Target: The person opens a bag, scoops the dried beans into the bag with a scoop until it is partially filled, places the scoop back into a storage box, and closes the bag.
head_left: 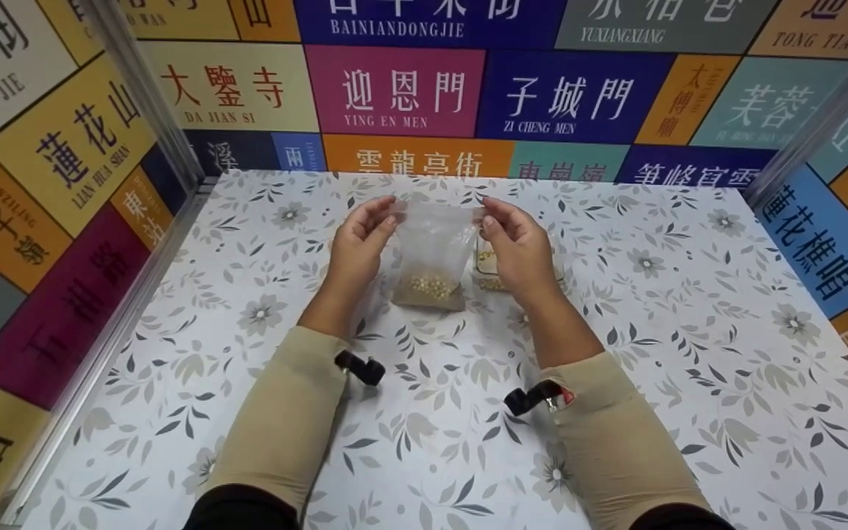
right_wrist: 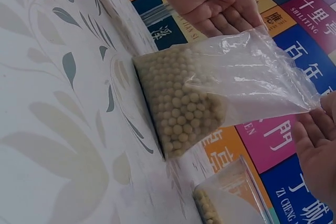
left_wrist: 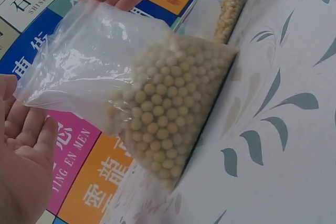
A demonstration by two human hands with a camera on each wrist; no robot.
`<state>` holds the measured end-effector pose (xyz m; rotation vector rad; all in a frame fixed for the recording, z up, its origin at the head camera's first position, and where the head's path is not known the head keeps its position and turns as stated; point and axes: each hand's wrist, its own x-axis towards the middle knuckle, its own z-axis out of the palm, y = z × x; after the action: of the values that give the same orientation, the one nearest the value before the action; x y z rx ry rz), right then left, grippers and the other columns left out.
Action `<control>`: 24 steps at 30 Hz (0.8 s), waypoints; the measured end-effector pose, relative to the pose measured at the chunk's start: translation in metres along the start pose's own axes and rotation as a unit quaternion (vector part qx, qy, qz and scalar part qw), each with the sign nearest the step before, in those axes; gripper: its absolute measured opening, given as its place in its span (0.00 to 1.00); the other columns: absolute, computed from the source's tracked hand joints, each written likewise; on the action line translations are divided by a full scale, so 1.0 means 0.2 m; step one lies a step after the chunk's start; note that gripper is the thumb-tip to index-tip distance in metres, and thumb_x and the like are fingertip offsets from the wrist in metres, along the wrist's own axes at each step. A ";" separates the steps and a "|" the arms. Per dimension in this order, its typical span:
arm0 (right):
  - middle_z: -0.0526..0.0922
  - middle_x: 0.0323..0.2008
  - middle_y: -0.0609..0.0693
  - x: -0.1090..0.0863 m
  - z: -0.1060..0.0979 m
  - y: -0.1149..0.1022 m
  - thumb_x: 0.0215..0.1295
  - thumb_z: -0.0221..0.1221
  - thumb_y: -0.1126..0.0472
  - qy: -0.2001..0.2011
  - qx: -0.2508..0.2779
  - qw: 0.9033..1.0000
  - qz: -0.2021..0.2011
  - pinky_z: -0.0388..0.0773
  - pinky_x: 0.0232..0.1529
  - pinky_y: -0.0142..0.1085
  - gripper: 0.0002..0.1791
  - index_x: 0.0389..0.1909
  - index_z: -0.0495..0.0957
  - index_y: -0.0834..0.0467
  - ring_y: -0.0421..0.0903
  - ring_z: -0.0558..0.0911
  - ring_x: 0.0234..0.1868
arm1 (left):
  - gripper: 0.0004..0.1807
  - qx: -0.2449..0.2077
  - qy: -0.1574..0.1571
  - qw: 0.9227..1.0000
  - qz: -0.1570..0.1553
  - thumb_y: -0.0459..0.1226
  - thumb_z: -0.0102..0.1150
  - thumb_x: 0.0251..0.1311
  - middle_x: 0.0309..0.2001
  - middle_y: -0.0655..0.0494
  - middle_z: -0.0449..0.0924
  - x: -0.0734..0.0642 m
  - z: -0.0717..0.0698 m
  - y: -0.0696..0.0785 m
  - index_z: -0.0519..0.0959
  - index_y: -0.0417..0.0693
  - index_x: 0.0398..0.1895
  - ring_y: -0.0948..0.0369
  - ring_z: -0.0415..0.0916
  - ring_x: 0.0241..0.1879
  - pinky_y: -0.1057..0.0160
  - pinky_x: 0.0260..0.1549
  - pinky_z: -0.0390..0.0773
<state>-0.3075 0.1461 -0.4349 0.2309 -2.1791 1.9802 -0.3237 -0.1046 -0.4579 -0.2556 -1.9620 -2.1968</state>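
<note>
A clear plastic zip bag (head_left: 430, 246) stands upright on the table with pale round beans (left_wrist: 168, 103) filling its lower part. My left hand (head_left: 356, 243) pinches the bag's top left corner between thumb and fingers. At the opposite top corner, my right hand (head_left: 523, 246) pinches the plastic in the same way. The upper part of the bag is stretched between both hands, and its bottom rests on the tabletop.
Partly behind the right hand is a second clear container (head_left: 489, 283) holding yellowish kernels. The white table (head_left: 439, 434) has a grey leaf and flower print. Panels with coloured signs (head_left: 394, 92) rise along its back and sides.
</note>
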 end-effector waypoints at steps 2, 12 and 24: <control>0.84 0.64 0.54 0.00 0.00 0.00 0.84 0.54 0.57 -0.012 0.011 1.000 0.018 0.82 0.71 0.37 0.22 0.73 0.76 0.57 0.45 0.82 0.66 | 0.22 -0.008 -0.003 1.000 -0.005 0.35 0.59 0.78 0.65 0.48 0.83 0.01 0.00 -0.01 0.76 0.42 0.71 0.56 0.80 0.67 0.59 0.72 0.79; 0.71 0.80 0.56 0.02 -0.01 0.01 0.87 0.46 0.58 -0.045 0.071 0.995 0.061 0.71 0.82 0.40 0.28 0.82 0.62 0.61 0.49 0.72 0.80 | 0.22 -0.038 0.021 0.999 -0.026 0.33 0.55 0.79 0.71 0.46 0.80 0.03 -0.01 -0.02 0.74 0.41 0.73 0.55 0.77 0.72 0.59 0.78 0.73; 0.60 0.85 0.56 0.03 -0.02 0.04 0.88 0.44 0.56 -0.075 0.089 0.990 0.080 0.63 0.86 0.41 0.30 0.84 0.56 0.61 0.50 0.61 0.86 | 0.23 -0.045 0.020 0.998 -0.036 0.35 0.53 0.80 0.73 0.49 0.79 0.02 -0.02 -0.01 0.72 0.43 0.75 0.57 0.76 0.74 0.59 0.80 0.70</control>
<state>-0.3150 0.1506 -0.4415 0.2444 -2.1715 2.3196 -0.3284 -0.1091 -0.4599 -0.1560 -1.8821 -2.3197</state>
